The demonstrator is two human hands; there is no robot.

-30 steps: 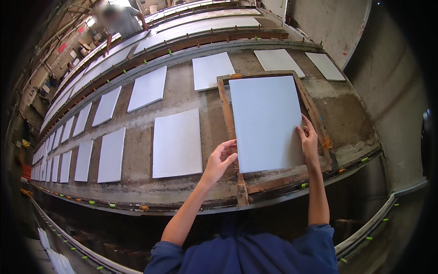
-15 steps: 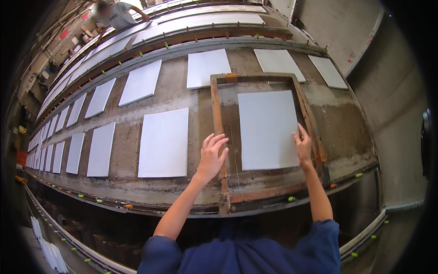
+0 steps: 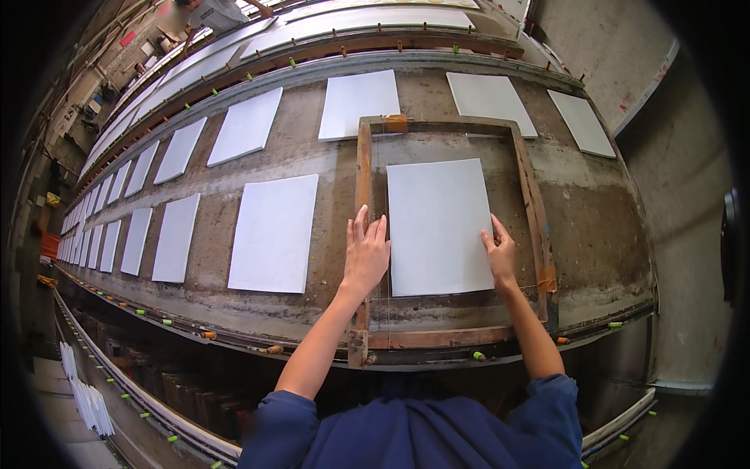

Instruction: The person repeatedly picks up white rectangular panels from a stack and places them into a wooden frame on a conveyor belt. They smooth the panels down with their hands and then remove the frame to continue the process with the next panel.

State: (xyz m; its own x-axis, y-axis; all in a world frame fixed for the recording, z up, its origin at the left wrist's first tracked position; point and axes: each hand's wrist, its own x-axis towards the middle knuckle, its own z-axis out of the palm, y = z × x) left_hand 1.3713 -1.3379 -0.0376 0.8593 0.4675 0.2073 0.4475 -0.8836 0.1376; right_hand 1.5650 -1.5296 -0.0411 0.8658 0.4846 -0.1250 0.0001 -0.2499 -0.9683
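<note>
A white rectangular panel (image 3: 439, 227) lies inside an open wooden frame (image 3: 531, 203) on the long table. My left hand (image 3: 367, 252) is over the frame's left bar, fingers stretched and a little spread, their tips at the panel's left edge. Along the panel's right edge rests my right hand (image 3: 501, 252), thumb apart from the fingers and touching the edge. Neither hand is wrapped around anything. A thin line runs down the frame's left side, and orange tape (image 3: 396, 123) covers part of its top bar.
Several similar white panels (image 3: 273, 233) lie in two rows on the stained table (image 3: 594, 234). Green and orange pegs (image 3: 479, 356) line its near rail. Beyond it, a person (image 3: 219, 14) works at another long table. A grey wall (image 3: 672, 180) stands at right.
The panel has shifted left within the frame, toward its left bar. My left hand has come down to the panel's left edge, and my right hand has moved left with the panel.
</note>
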